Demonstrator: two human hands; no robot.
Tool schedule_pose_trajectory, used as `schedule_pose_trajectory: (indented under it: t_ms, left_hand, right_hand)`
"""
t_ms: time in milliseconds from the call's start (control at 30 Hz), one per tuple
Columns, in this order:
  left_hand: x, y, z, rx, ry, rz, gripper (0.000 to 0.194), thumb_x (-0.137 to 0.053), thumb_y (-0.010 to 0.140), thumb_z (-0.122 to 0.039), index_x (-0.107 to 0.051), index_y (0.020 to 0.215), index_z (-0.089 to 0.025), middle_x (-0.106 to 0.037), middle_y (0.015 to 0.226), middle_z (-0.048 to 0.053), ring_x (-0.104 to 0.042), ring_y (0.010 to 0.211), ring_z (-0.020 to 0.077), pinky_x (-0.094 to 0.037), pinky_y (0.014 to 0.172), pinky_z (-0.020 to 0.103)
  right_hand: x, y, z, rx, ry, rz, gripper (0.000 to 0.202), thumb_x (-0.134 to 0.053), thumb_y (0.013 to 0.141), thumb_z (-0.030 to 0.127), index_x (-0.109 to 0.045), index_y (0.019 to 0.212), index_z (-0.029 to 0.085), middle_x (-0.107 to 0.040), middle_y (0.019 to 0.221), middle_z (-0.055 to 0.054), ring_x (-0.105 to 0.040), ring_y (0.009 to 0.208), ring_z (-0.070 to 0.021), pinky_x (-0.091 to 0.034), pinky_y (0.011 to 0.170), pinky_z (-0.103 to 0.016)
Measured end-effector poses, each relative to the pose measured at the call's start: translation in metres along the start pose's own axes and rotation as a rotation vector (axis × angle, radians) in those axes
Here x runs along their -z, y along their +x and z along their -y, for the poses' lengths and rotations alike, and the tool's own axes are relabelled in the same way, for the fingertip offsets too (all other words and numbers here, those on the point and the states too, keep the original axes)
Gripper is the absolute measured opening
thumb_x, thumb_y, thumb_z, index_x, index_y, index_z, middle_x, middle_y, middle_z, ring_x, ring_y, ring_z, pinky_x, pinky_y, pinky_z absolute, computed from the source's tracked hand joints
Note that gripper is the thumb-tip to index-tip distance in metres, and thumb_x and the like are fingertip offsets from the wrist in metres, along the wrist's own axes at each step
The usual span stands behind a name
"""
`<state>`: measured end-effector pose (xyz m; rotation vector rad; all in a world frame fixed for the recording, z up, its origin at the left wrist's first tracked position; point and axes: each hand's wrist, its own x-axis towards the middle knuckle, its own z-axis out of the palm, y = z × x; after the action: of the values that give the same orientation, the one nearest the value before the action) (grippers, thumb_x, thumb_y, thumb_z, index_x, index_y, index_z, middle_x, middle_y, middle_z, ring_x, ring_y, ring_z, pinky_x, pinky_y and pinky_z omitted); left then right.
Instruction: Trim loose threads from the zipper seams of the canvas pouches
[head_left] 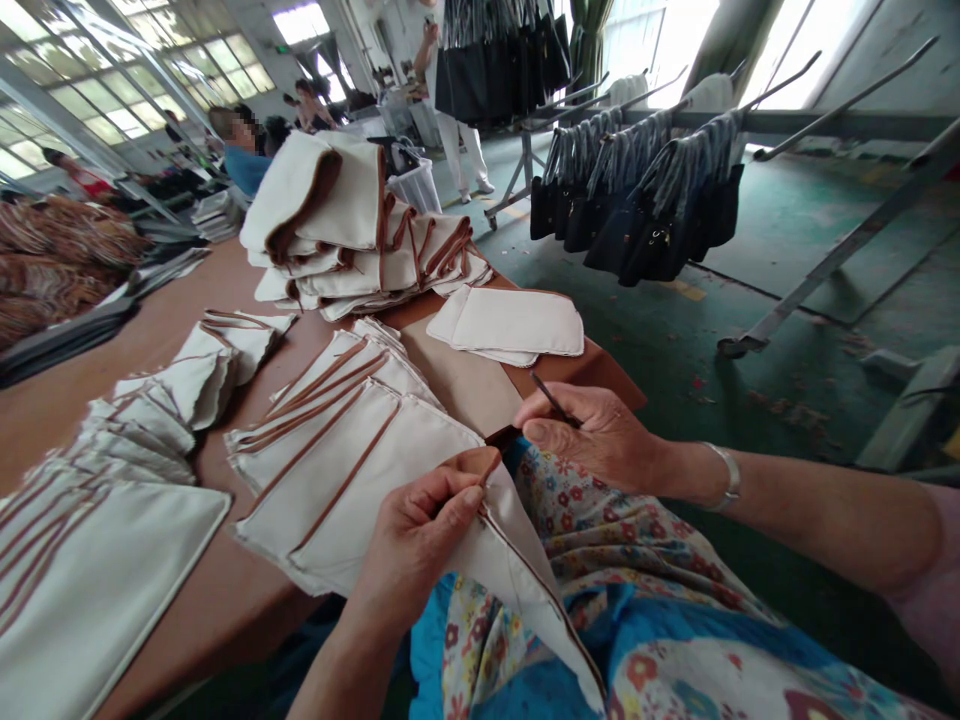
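As far as the view shows, a white fabric piece with dark brown edging (521,565) hangs from the left hand (424,530) across the person's lap. The left grip is closed, thumb and fingers pinching the piece near its upper end, beside a small brown flap (480,462). The right hand (600,445) has its grip closed around a slender dark tool (553,400), partly hidden by the fingers; contact between the tool and the fabric cannot be determined. A pale bracelet (729,475) circles the right wrist. Under the held piece lies a floral garment (637,560) with blue areas.

Immediately left of the lap, a fan of white pieces with brown strips (337,490) rests on the brown surface (225,605). Farther left is an overlapping row of similar pieces (112,560). Beyond the fan lie flat white panels (525,322) and, behind them, a tall pile of folded pieces (356,225). Across the floor, black bags (652,220) hang from a metal rack (795,125). Farther back, a person in white trousers (461,150) stands.
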<state>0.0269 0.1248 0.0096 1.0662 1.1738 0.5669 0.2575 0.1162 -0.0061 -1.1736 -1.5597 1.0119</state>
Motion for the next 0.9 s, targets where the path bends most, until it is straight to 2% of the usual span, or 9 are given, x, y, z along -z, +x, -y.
schedule_pose_trajectory:
  t_ms: [100,200,300,433,600,700,767,833,900]
  left_hand:
    - [0.001,0.001,-0.007,-0.081,0.107,0.072,0.031,-0.075,0.075,-0.042,-0.063,0.075,-0.012,-0.054,0.064,-0.001,-0.043,0.053,0.0064,-0.030,0.048,0.016]
    - [0.005,-0.002,-0.017,-0.074,0.247,0.154,0.034,-0.069,0.080,-0.046,-0.062,0.078,-0.013,-0.050,0.065,-0.001,-0.040,0.052,0.0070,-0.029,0.047,0.017]
    - [0.010,-0.004,-0.023,-0.090,0.375,0.169,0.036,-0.066,0.082,-0.048,-0.061,0.079,-0.013,-0.050,0.067,0.000,-0.040,0.054,0.0078,-0.029,0.047,0.017]
    - [0.015,0.001,-0.021,-0.066,0.381,0.208,0.038,-0.065,0.083,-0.050,-0.054,0.072,-0.014,-0.043,0.063,-0.003,-0.032,0.052,0.0066,-0.023,0.045,0.017]
    - [0.013,0.010,-0.008,-0.093,0.177,0.256,0.040,-0.066,0.083,-0.045,-0.046,0.065,-0.015,-0.040,0.062,-0.004,-0.030,0.054,0.0070,-0.024,0.050,0.018]
    - [0.008,0.010,-0.007,-0.254,0.185,0.061,0.040,-0.067,0.082,-0.046,-0.048,0.064,-0.016,-0.040,0.060,-0.004,-0.031,0.054,0.0081,-0.026,0.049,0.018]
    - [0.002,0.009,-0.012,-0.360,0.293,-0.120,0.040,-0.067,0.081,-0.048,-0.052,0.062,-0.016,-0.041,0.057,-0.003,-0.032,0.053,0.0090,-0.025,0.048,0.019]
    - [-0.007,0.007,-0.019,-0.433,0.369,-0.279,0.039,-0.065,0.082,-0.050,-0.057,0.063,-0.017,-0.045,0.055,-0.002,-0.036,0.052,0.0105,-0.027,0.046,0.020]
    - [-0.015,0.003,-0.028,-0.497,0.396,-0.359,0.036,-0.062,0.084,-0.050,-0.060,0.066,-0.019,-0.052,0.057,0.000,-0.042,0.054,0.0130,-0.032,0.049,0.021]
  right_hand:
    - [0.001,0.025,0.013,0.255,-0.151,0.212,0.029,-0.048,0.096,0.037,-0.062,0.088,0.013,-0.060,0.090,-0.006,-0.054,0.085,-0.0146,-0.042,0.082,-0.027]
    - [-0.003,0.043,0.013,0.278,-0.126,0.547,0.034,-0.046,0.097,0.040,-0.060,0.082,0.013,-0.056,0.080,-0.002,-0.052,0.077,-0.0121,-0.040,0.074,-0.024]
    - [-0.006,0.048,0.007,0.265,-0.068,0.707,0.037,-0.049,0.095,0.045,-0.056,0.077,0.014,-0.048,0.070,0.002,-0.045,0.067,-0.0094,-0.036,0.064,-0.021]
    - [-0.009,0.041,0.001,0.302,-0.074,0.631,0.033,-0.051,0.093,0.039,-0.051,0.072,0.013,-0.044,0.067,0.003,-0.040,0.062,-0.0077,-0.032,0.059,-0.020]
    - [-0.015,0.036,-0.015,0.154,-0.044,0.539,0.037,-0.047,0.094,0.044,-0.054,0.077,0.012,-0.043,0.065,0.003,-0.036,0.059,-0.0074,-0.031,0.054,-0.019]
    - [-0.007,0.040,-0.011,0.171,-0.196,0.383,0.038,-0.048,0.094,0.047,-0.058,0.083,0.012,-0.055,0.077,-0.003,-0.048,0.070,-0.0124,-0.040,0.065,-0.023]
    - [0.000,0.038,0.004,0.185,-0.240,0.257,0.038,-0.052,0.092,0.048,-0.060,0.101,0.012,-0.062,0.098,-0.010,-0.056,0.087,-0.0177,-0.044,0.077,-0.028]
    - [0.002,0.032,0.022,0.165,-0.211,0.253,0.052,-0.063,0.084,0.050,-0.053,0.121,0.014,-0.063,0.111,-0.012,-0.060,0.094,-0.0202,-0.046,0.080,-0.028]
    - [-0.002,0.028,0.035,0.164,-0.235,0.318,0.055,-0.069,0.079,0.047,-0.054,0.122,0.015,-0.066,0.104,-0.009,-0.063,0.087,-0.0198,-0.046,0.074,-0.026]
